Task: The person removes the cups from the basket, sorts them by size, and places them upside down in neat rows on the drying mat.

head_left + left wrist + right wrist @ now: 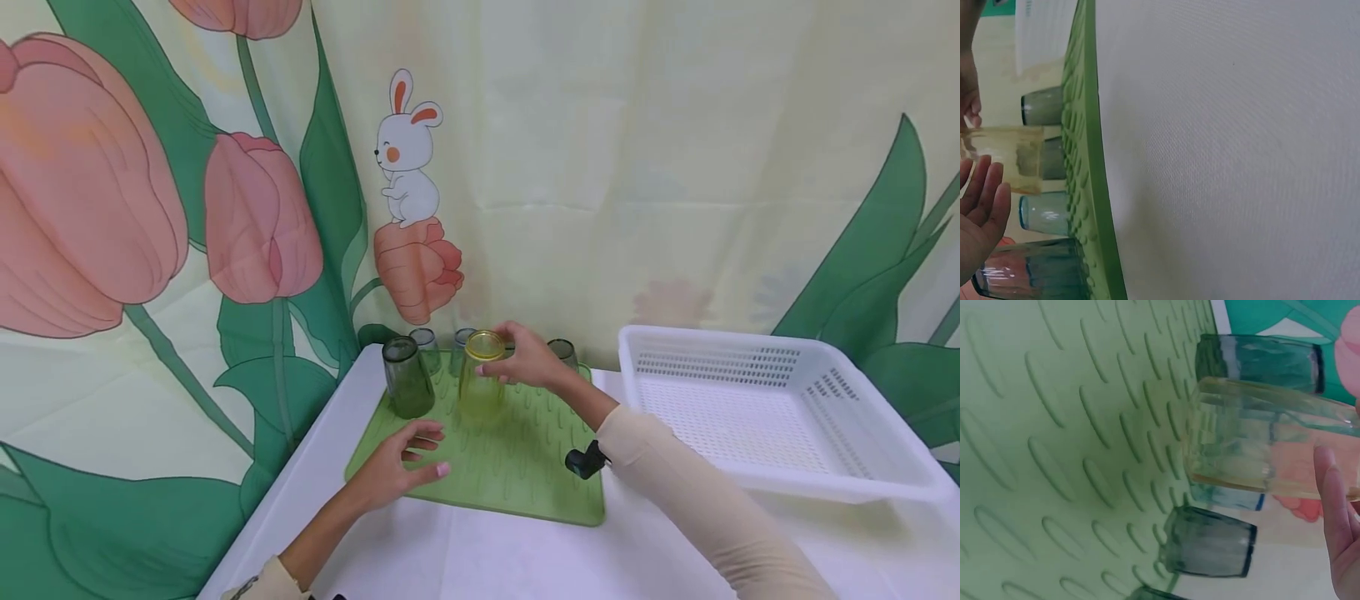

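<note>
My right hand (525, 358) grips a yellow see-through drinking glass (480, 400) near its top, thumb on the near side. In the left wrist view, a gap shows between the yellow glass (1010, 156) and the green drying mat (1092, 156). Low over the mat's front left, my left hand (396, 467) is apart from the glass, its fingers loosely bent and holding nothing. A tall dark grey-green glass (408, 382) stands on the mat to the left. Behind are several small glasses, including a bluish one (1044, 212) and a grey one (1210, 542); my right hand partly hides one.
A white plastic basket (757, 477) with slotted walls sits right of the mat on the white-covered table (517, 558). A curtain (570, 167) printed with tulips and a rabbit hangs close behind the mat and along the left side.
</note>
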The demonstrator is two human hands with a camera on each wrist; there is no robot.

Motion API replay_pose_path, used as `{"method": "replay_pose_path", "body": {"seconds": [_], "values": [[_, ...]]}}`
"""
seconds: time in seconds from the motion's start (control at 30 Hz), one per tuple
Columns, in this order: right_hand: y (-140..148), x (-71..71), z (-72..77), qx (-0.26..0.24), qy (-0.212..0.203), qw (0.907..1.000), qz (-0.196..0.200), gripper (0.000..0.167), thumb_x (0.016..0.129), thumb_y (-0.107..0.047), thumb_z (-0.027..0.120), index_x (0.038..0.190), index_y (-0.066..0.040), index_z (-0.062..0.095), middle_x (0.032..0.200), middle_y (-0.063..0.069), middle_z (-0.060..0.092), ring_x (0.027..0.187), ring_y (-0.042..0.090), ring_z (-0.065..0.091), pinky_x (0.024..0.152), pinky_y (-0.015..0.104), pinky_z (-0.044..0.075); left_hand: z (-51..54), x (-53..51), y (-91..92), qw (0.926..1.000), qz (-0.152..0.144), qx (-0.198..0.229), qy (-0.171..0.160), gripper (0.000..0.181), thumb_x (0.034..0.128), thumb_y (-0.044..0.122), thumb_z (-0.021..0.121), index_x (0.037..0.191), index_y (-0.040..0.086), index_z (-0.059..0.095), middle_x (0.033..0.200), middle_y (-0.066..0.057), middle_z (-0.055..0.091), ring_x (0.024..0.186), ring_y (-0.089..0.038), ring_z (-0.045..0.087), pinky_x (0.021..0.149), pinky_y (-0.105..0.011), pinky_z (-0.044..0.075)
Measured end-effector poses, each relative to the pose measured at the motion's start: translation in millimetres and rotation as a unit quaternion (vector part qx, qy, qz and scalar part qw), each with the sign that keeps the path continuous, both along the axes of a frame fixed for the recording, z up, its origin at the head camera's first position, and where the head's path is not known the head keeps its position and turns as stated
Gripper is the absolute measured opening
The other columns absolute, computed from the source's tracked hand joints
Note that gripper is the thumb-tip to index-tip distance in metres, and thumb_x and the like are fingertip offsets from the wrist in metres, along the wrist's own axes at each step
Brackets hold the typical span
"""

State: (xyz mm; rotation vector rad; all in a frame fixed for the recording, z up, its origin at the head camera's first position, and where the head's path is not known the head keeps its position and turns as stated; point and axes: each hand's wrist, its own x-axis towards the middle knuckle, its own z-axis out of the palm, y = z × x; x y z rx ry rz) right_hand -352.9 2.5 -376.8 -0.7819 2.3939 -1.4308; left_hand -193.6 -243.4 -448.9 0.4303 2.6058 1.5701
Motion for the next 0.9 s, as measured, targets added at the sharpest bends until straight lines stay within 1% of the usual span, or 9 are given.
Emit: {"method": "replay_pose_path", "body": {"seconds": [0.17, 0.3, 0.53, 0.73, 0.77, 0.83, 0.9], "values": [[-7.5, -6.6, -9.6, 0.002, -0.011, 0.9999, -0.012, 0.069, 0.081, -0.028, 0.085, 0.136, -0.009, 0.049, 0.135, 0.014, 0.054, 0.084, 0.04, 0.071, 0.067, 0.032, 0.058, -0.5, 0.6, -2.0, 1.0, 0.001, -0.006, -0.001, 0.054, 0.0928, 0.03, 0.073, 0.138, 0.01, 0.051, 0.135, -0.019, 0.058, 0.124, -0.041, 0.055, 0.099, -0.053, 0.047], [-13.3, -10.2, -14.5, 0.0, -0.018, 0.9997, -0.016, 0.07, 0.081, -0.026, 0.085, 0.138, -0.008, 0.048, 0.137, 0.015, 0.053, 0.084, 0.038, 0.071, 0.069, 0.031, 0.058, 0.0, 1.5, -3.8, 1.0, 0.003, -0.009, -0.001, 0.055, 0.0931, 0.03, 0.073, 0.138, 0.009, 0.051, 0.135, -0.019, 0.058, 0.124, -0.041, 0.055, 0.099, -0.053, 0.047], [-22.8, -12.9, -20.8, 0.0, -0.019, 0.9996, -0.02, 0.073, 0.083, -0.025, 0.084, 0.142, -0.006, 0.044, 0.135, 0.017, 0.053, 0.086, 0.036, 0.072, 0.072, 0.032, 0.059, -0.2, 1.0, -3.3, 1.0, 0.001, -0.008, 0.002, 0.053, 0.0934, 0.029, 0.073, 0.138, 0.01, 0.051, 0.134, -0.019, 0.058, 0.123, -0.041, 0.055, 0.099, -0.054, 0.047], [-30.3, -13.1, -26.9, 0.003, -0.035, 0.9992, -0.018, 0.079, 0.083, -0.022, 0.084, 0.146, -0.006, 0.04, 0.14, 0.02, 0.05, 0.089, 0.038, 0.073, 0.08, 0.044, 0.06, -1.9, 1.3, -1.0, 1.0, 0.0, -0.006, -0.003, 0.054, 0.0933, 0.029, 0.073, 0.139, 0.009, 0.051, 0.135, -0.02, 0.057, 0.124, -0.041, 0.055, 0.099, -0.053, 0.047], [-31.2, -13.0, -27.4, 0.006, -0.033, 0.9993, -0.019, 0.079, 0.083, -0.022, 0.084, 0.146, -0.006, 0.04, 0.141, 0.02, 0.049, 0.089, 0.038, 0.073, 0.081, 0.044, 0.06, -2.2, 1.1, -0.8, 1.0, -0.001, -0.007, -0.003, 0.054, 0.0933, 0.029, 0.073, 0.139, 0.009, 0.051, 0.135, -0.019, 0.057, 0.124, -0.04, 0.055, 0.099, -0.052, 0.047], [-32.8, -12.7, -27.5, 0.011, -0.026, 0.9995, -0.018, 0.08, 0.083, -0.024, 0.084, 0.147, -0.006, 0.04, 0.142, 0.021, 0.049, 0.087, 0.038, 0.073, 0.079, 0.042, 0.06, -2.8, 0.7, -0.8, 1.0, -0.001, -0.007, -0.004, 0.054, 0.0932, 0.029, 0.073, 0.139, 0.01, 0.051, 0.135, -0.019, 0.057, 0.123, -0.04, 0.055, 0.099, -0.053, 0.047], [-33.8, -12.6, -27.1, 0.02, -0.013, 0.9995, -0.019, 0.08, 0.083, -0.026, 0.084, 0.147, -0.006, 0.041, 0.142, 0.02, 0.05, 0.085, 0.038, 0.073, 0.074, 0.037, 0.059, -3.2, 0.2, -1.1, 1.0, -0.002, -0.007, -0.004, 0.054, 0.0932, 0.029, 0.073, 0.139, 0.01, 0.051, 0.135, -0.019, 0.057, 0.123, -0.04, 0.055, 0.099, -0.054, 0.047]]}}
